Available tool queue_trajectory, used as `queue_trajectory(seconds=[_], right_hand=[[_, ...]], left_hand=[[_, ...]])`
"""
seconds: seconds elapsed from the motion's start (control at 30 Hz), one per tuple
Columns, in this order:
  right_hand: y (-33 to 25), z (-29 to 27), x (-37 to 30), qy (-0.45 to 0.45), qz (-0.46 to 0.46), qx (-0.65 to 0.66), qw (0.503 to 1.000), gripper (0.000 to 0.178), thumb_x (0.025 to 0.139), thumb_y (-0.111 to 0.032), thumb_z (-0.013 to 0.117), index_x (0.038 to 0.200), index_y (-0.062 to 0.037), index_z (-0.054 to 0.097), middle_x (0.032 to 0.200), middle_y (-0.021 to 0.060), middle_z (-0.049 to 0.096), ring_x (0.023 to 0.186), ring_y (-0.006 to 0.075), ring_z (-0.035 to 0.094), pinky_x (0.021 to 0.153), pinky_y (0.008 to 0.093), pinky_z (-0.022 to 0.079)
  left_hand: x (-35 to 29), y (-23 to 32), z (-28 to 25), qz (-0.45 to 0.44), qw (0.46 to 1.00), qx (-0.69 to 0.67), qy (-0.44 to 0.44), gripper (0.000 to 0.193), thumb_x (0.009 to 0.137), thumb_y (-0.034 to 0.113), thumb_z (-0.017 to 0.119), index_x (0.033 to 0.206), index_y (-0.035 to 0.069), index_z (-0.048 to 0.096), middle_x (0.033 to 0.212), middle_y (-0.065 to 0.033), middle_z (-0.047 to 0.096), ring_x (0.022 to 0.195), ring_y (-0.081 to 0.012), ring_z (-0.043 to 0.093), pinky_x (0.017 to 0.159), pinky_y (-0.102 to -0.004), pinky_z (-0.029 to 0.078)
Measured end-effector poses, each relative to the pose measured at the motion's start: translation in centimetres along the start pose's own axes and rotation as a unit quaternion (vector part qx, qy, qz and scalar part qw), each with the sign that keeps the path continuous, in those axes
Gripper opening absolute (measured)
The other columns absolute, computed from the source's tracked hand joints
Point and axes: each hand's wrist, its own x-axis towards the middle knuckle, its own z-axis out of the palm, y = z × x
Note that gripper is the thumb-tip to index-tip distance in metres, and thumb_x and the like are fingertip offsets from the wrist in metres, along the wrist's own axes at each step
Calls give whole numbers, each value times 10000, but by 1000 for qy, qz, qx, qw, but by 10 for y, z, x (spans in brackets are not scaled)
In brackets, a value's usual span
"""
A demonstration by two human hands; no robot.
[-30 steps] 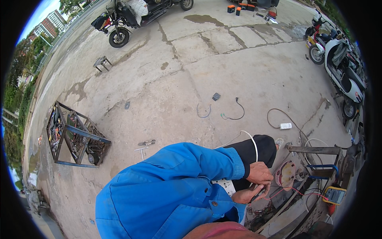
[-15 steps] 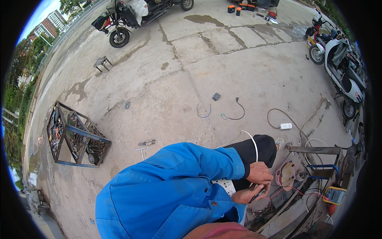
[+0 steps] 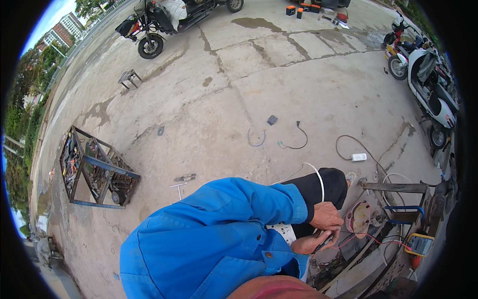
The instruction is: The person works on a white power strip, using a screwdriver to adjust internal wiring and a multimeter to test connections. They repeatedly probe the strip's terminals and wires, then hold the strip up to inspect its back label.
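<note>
My left hand (image 3: 326, 216), in a blue sleeve, is closed, fingertips meeting those of my right hand (image 3: 311, 242) just below it. A small, slim dark object (image 3: 324, 242) is gripped in my right hand; its kind is hard to make out. Whatever the left fingers pinch is hidden. Behind the left hand passes a white cable (image 3: 320, 180) that loops up over my dark trouser leg (image 3: 328, 185). A thin red wire (image 3: 356, 233) runs from beside my hands to a yellow-framed meter (image 3: 419, 244). Partly under my sleeve lies a white panel with holes (image 3: 284, 232).
To the right are a metal frame (image 3: 393, 187) and a round pinkish part (image 3: 358, 219). Loose wires (image 3: 294, 146), a dark block (image 3: 272, 120) and a white box (image 3: 358, 157) lie on the concrete. A scrap-filled rack (image 3: 99, 169) stands left; scooters (image 3: 433, 94) line the right.
The view has shifted very slightly. Both hands stay together in nearly the same pose, the dark object still in the right one.
</note>
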Motion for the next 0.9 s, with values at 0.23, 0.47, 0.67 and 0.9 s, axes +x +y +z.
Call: queue_trajectory(seconds=[0.23, 0.47, 0.67, 0.9], right_hand=[[-7, 5, -2, -6, 7, -10, 1000, 502, 1168, -347, 571, 1527, -6, 491, 1544, 208, 532, 1425, 303, 550, 1205, 476, 449], [-5, 7, -1, 5, 3, -2, 1000, 516, 1170, -368, 571, 1540, -18, 487, 1556, 208, 533, 1444, 307, 546, 1213, 480, 457], [-3, 6, 0, 20, -17, 4, 1000, 546, 1118, -336, 657, 1533, 12, 585, 1562, 205, 595, 1408, 336, 601, 1133, 469, 527], [-2, 6, -2, 21, 4, -15, 1000, 487, 1163, -309, 578, 1537, 2, 548, 1548, 201, 577, 1410, 295, 586, 1190, 442, 482]], left_hand=[[0, 1, 0, -1, 999, -19, 32, 325, 1038, 322, 667, 828, 74, 666, 780, -135, 706, 756, -396, 714, 659, -526, 538], [0, -1, 3, 10, 998, -30, 56, 314, 1042, 318, 673, 846, 74, 649, 821, -135, 704, 795, -391, 714, 664, -528, 539], [1, 1, 1, 17, 996, -41, 75, 294, 1036, 306, 690, 858, 76, 647, 822, -130, 704, 800, -385, 713, 669, -528, 540], [2, 3, -4, 1, 995, -62, 78, 254, 1026, 319, 704, 902, 98, 688, 853, -124, 722, 841, -378, 725, 693, -513, 543]])
